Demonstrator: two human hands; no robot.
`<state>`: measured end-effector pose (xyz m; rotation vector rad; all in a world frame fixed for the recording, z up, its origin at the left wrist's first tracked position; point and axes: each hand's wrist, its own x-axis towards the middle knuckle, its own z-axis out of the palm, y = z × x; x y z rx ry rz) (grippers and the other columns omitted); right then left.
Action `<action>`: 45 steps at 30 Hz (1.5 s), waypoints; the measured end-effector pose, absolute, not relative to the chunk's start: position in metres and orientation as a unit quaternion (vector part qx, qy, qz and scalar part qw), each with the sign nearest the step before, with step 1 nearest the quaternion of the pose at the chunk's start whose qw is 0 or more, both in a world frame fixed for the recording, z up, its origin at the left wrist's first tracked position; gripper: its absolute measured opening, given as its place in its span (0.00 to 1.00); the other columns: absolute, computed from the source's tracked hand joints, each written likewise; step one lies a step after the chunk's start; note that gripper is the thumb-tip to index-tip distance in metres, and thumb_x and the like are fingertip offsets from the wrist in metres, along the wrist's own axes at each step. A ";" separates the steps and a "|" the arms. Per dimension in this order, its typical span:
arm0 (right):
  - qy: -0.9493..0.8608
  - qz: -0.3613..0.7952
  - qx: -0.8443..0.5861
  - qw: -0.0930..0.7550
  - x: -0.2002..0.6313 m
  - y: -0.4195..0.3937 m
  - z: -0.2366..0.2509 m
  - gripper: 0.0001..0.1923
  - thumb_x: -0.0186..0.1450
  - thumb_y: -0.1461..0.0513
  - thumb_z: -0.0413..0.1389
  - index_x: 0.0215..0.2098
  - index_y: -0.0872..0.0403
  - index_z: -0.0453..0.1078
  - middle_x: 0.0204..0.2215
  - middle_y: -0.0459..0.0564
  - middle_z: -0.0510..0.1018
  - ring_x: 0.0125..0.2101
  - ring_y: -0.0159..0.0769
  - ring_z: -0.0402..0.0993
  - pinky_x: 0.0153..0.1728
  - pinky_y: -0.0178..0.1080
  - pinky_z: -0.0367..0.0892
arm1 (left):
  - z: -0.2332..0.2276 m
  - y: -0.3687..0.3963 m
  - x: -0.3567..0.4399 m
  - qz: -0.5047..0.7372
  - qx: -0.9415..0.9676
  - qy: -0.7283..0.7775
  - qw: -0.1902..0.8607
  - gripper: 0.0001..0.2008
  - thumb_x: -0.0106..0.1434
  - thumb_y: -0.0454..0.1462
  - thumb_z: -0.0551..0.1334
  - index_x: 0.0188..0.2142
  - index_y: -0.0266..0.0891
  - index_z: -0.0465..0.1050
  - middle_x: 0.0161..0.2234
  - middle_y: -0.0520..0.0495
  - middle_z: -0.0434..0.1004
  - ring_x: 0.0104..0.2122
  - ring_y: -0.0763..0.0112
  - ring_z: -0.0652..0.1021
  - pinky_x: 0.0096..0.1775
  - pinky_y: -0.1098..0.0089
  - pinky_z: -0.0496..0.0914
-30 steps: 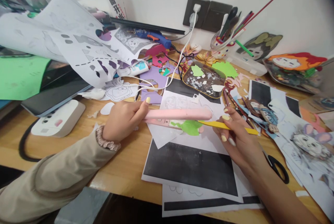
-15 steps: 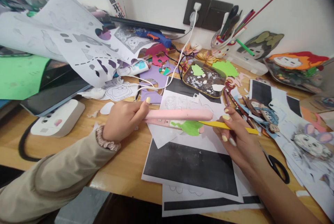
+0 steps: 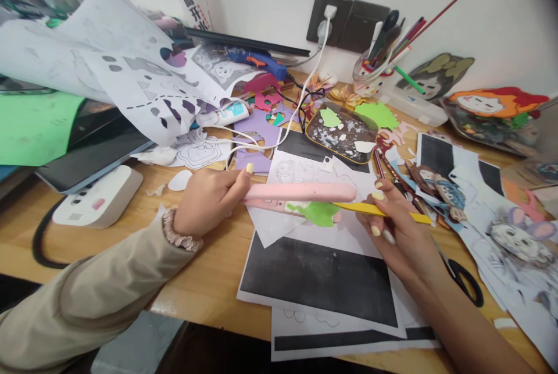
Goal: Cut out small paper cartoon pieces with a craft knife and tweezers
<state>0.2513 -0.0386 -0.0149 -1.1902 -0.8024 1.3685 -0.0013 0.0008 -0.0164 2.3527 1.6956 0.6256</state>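
Note:
My left hand (image 3: 209,199) grips the end of a long pink clamp-like tool (image 3: 300,192) that lies level over the desk, its two arms closed on a green foam cutout (image 3: 320,212). My right hand (image 3: 396,228) pinches a thin yellow stick (image 3: 383,211) whose tip reaches under the pink tool at the green piece. Both rest above a stack of white sheets with black printed blocks (image 3: 318,275). The left arm wears a beige sleeve with a hair tie at the wrist.
A dark tray of paper scraps (image 3: 342,132) sits behind the hands. Black scissors (image 3: 464,278) lie at the right, beside cut-out cartoon figures (image 3: 514,234). A pen cup (image 3: 370,71), blue glue gun (image 3: 257,61), white cables, a tablet (image 3: 91,150) and a white device (image 3: 98,196) crowd the desk.

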 end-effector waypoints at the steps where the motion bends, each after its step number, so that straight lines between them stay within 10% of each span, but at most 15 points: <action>1: -0.337 0.578 -0.502 0.547 0.251 -0.039 -0.015 0.07 0.54 0.65 0.51 0.32 0.49 0.61 0.08 0.39 0.58 0.15 0.27 0.51 0.18 0.32 0.53 | -0.017 0.001 -0.001 0.210 0.791 0.569 0.085 0.22 0.59 0.41 0.43 0.11 0.36 0.53 0.09 0.54 0.56 0.12 0.80 0.57 0.19 0.75 0.50; 45: -0.319 0.589 -0.495 0.553 0.251 -0.037 -0.016 0.06 0.55 0.65 0.51 0.30 0.48 0.62 0.08 0.40 0.58 0.16 0.27 0.50 0.19 0.33 0.52 | -0.016 0.002 -0.001 0.195 0.794 0.573 0.061 0.20 0.58 0.40 0.43 0.11 0.37 0.50 0.09 0.54 0.54 0.12 0.80 0.56 0.19 0.74 0.49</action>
